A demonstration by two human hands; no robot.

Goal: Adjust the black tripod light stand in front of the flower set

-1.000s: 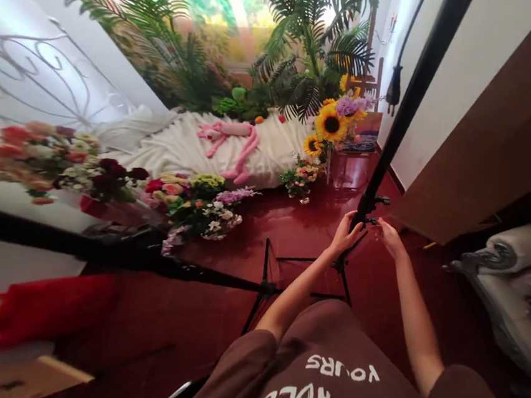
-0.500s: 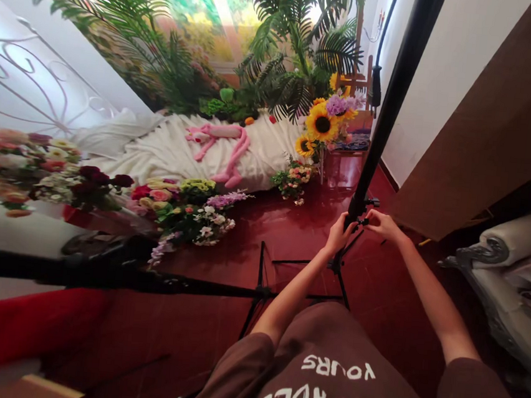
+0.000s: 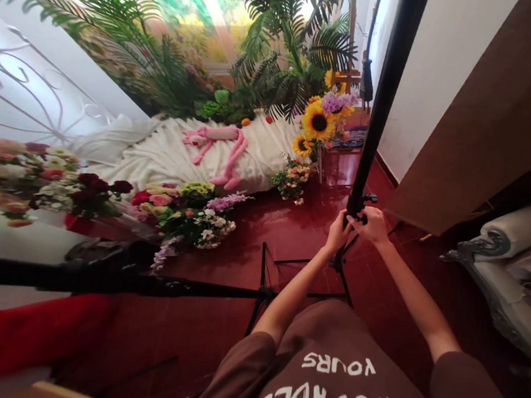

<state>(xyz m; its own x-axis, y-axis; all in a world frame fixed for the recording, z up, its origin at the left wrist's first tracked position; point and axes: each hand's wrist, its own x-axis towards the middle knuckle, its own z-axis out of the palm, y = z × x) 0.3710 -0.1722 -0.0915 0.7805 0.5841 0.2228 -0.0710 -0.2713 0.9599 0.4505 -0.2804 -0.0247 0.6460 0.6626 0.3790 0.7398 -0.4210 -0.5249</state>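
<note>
A tall black light stand (image 3: pixel 380 116) rises in front of me, its tripod legs (image 3: pixel 340 275) spread on the red floor. My left hand (image 3: pixel 338 232) is closed around the lower part of its pole, below the collar. On the right side of the pole, my right hand (image 3: pixel 372 225) is closed at a small black knob (image 3: pixel 362 218), its fingertips close to the left hand. Just above, another black knob (image 3: pixel 371 198) sticks out from the collar. The fingers partly cover the lower knob and the pole.
A second black stand (image 3: pixel 219 290) crosses the left side. Artificial flowers (image 3: pixel 198 214), sunflowers (image 3: pixel 318 123) and a pink plush toy (image 3: pixel 222 133) on white cloth (image 3: pixel 269 155) lie ahead. A cream sofa (image 3: pixel 518 248) stands at right, a brown panel (image 3: pixel 470 118) by the wall.
My right hand has moved left, closer to the pole and to my left hand. My left hand stays on the pole. The view has shifted slightly.
</note>
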